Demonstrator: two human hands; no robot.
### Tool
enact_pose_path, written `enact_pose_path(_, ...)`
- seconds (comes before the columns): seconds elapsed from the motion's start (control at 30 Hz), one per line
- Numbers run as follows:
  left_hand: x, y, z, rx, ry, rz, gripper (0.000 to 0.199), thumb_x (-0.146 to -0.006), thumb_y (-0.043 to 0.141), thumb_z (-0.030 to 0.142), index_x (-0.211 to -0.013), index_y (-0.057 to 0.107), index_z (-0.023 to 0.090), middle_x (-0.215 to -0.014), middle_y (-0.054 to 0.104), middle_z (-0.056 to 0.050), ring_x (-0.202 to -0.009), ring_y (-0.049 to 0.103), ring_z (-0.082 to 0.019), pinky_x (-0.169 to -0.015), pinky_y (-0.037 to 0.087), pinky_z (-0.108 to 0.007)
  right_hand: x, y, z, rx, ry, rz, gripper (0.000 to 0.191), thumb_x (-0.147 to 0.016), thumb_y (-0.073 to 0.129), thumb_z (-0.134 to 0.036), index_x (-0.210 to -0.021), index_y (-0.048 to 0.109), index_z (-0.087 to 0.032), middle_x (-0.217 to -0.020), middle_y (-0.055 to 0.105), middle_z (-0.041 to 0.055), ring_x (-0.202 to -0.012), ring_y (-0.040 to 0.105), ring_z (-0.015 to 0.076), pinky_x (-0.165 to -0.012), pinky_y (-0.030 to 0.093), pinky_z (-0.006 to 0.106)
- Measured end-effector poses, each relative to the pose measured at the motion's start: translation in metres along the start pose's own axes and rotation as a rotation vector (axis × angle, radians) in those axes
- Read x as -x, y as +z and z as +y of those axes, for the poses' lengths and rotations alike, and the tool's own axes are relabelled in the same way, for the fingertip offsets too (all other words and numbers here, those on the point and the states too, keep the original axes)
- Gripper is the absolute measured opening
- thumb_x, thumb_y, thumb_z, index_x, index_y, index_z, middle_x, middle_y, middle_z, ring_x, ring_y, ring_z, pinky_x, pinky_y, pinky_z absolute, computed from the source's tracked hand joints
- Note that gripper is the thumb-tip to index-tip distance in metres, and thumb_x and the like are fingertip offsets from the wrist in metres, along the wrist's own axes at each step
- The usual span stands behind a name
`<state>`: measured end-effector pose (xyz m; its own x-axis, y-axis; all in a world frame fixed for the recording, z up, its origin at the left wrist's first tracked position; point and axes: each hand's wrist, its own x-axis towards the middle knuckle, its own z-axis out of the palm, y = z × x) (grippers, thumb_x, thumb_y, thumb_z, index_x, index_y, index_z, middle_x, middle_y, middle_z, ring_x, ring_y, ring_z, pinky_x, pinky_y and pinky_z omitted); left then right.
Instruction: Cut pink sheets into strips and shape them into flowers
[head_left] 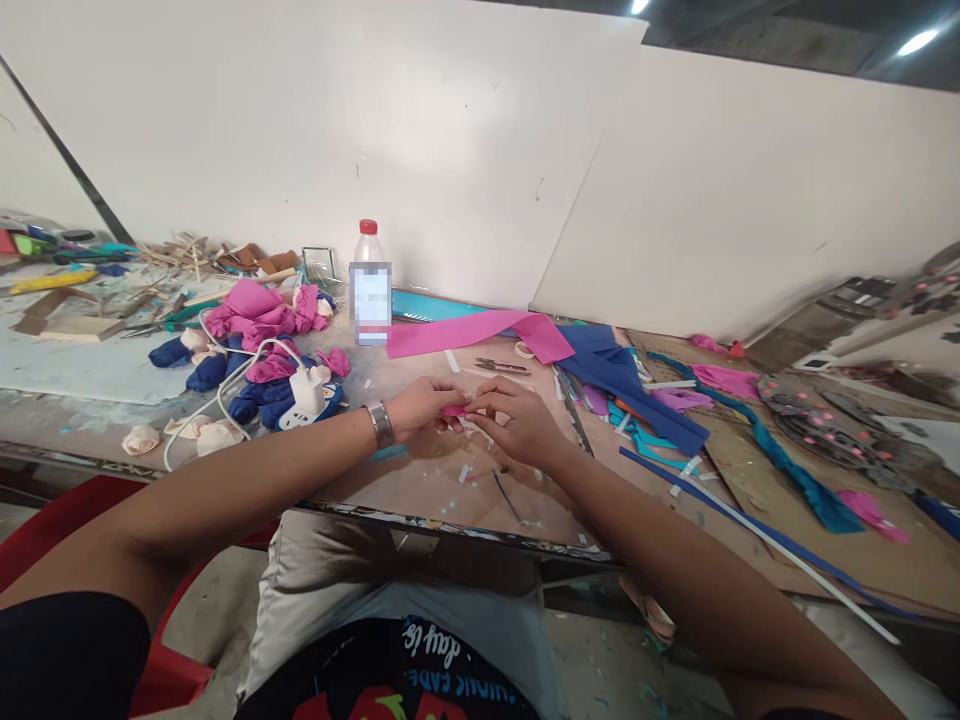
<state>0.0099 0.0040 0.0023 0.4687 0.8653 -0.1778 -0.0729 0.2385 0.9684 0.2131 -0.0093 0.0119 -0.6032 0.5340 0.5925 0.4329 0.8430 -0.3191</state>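
Apparently, fingering a small pink piece (453,411) is the step underway: over the worktop (420,485), the left hand (429,405) pinches it, fingers closed; the right hand (514,420) curls beside it, its grip unclear. Next seems to call for steady fingertips.

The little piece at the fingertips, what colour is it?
The little piece is bright pink; it shows best in the head view.

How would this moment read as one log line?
left hand: holds pink piece | right hand: close beside it, grip unclear | beyond: pink strip, bottle
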Motion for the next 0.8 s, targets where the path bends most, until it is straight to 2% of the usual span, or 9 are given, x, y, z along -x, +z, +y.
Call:
enact_pose_path(0.23, 0.002, 0.0001, 0.0022, 0.017, -0.011, -0.036, 0.03, -0.072, 0.081, 0.038, -0.08, 0.067, 0.012, -0.071, 0.069, -0.005, -0.06, 0.065, -0.011, -0.048, 0.032, -0.019, -0.0001, 0.0007, 0.0001, 0.007, 0.017, 0.013, 0.008, -0.093, 0.068, -0.027, -0.095, 0.073, -0.021, -0.092, 0.068, 0.0049, -0.068, 0.06, 0.0132, -0.068, 0.051, 0.029)
enact_pose_path(0.37, 0.0017, -0.0007, 0.002, 0.027, -0.006, -0.048, 0.03, -0.071, 0.081, 0.037, -0.083, 0.068, 0.012, -0.074, 0.07, -0.005, -0.06, 0.065, -0.01, -0.049, 0.035, -0.019, 0.001, 0.0007, 0.0008, -0.009, 0.007, 0.01, 0.008, -0.095, 0.065, -0.026, -0.097, 0.072, -0.021, -0.096, 0.067, 0.0056, -0.067, 0.059, 0.0128, -0.067, 0.051, 0.03)
enact_pose_path(0.57, 0.0006, -0.0005, 0.0014, 0.05, 0.027, -0.036, 0.037, -0.07, 0.083, 0.041, -0.087, 0.065, 0.013, -0.077, 0.07, -0.004, -0.06, 0.067, -0.012, -0.047, 0.032, -0.019, 0.0002, 0.0013, 0.0025, -0.01, 0.023, -0.002, 0.008, -0.096, 0.063, -0.024, -0.096, 0.07, -0.021, -0.098, 0.064, 0.0061, -0.081, 0.061, 0.0165, -0.074, 0.052, 0.032)
enact_pose_path(0.7, 0.0029, -0.0013, 0.0033, 0.029, 0.091, -0.1, 0.043, -0.075, 0.081, 0.05, -0.091, 0.064, 0.014, -0.082, 0.07, -0.005, -0.066, 0.068, -0.013, -0.054, 0.039, -0.02, -0.001, 0.0002, 0.0037, -0.004, 0.054, -0.005, 0.01, -0.099, 0.06, -0.028, -0.099, 0.067, -0.021, -0.098, 0.064, 0.0065, -0.088, 0.061, 0.0192, -0.078, 0.052, 0.034)
enact_pose_path(0.8, 0.004, -0.0022, 0.0038, -0.024, 0.161, -0.151, 0.047, -0.074, 0.083, 0.049, -0.101, 0.066, 0.015, -0.088, 0.071, -0.005, -0.071, 0.069, -0.013, -0.061, 0.044, -0.022, -0.0021, -0.0005, 0.0046, -0.001, 0.1, 0.037, 0.012, -0.099, 0.058, -0.029, -0.096, 0.066, -0.021, -0.096, 0.065, 0.0066, -0.091, 0.061, 0.021, -0.08, 0.05, 0.036)
